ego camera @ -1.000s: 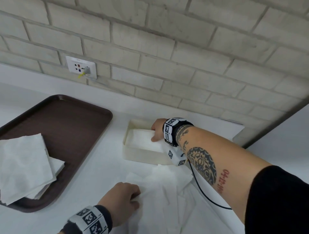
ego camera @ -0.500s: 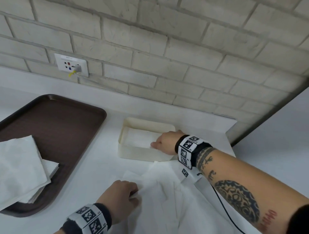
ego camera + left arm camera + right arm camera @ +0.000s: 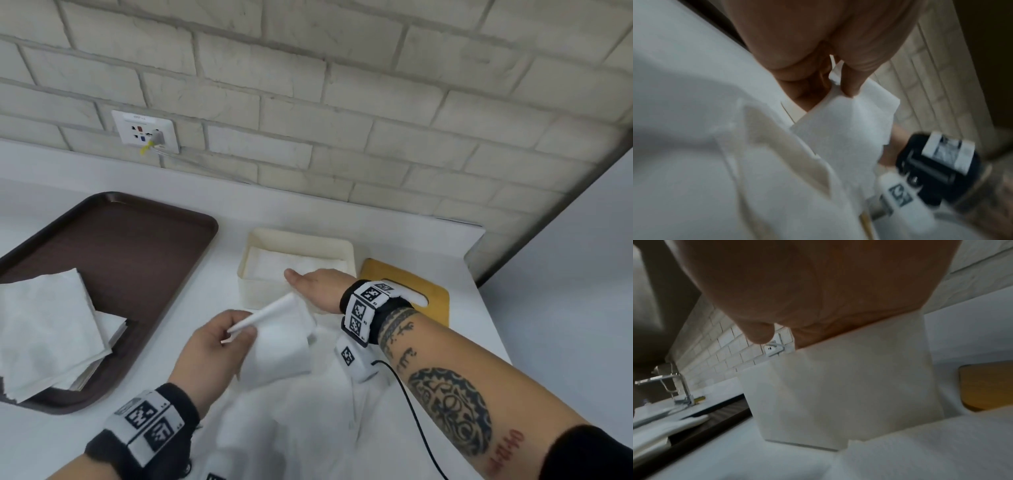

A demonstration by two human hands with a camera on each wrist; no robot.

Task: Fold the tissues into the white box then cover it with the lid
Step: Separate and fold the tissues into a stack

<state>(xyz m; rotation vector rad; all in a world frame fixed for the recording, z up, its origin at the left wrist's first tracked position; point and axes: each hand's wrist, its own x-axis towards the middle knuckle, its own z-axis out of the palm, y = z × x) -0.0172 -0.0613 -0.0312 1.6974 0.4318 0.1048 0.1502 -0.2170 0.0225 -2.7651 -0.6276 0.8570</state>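
Pinching one corner of a white tissue (image 3: 281,329) between thumb and curled fingers, our left hand (image 3: 209,356) holds the sheet raised off the counter; the left wrist view shows the fingertips (image 3: 851,86) clamped on the tissue's upper edge, with the sheet hanging down from them. Our right hand (image 3: 318,286) lies just beyond, over the near wall of the white box (image 3: 253,294), thumb pointing left; in the head view its fingers are hidden under the palm and behind the raised tissue, so we cannot tell whether it grips anything. From the right wrist view we see the palm low over the box's top edge (image 3: 838,386), thumb tip free. The held tissue hangs between the two hands, its far end close beside the right hand. Inside the box we note folded tissue (image 3: 298,265) already lying flat. A loose heap of tissues (image 3: 308,428) spreads on the white counter (image 3: 144,442) below both forearms, near the box's front. The yellow lid (image 3: 435,301) with its slot lies flat on the counter just right of the box, partly behind our right wrist band. To the left sits a brown tray (image 3: 113,246), well apart from the box, carrying a stack of napkins (image 3: 48,335) at its near left end. A wall socket (image 3: 145,132) is set in the brick wall behind.
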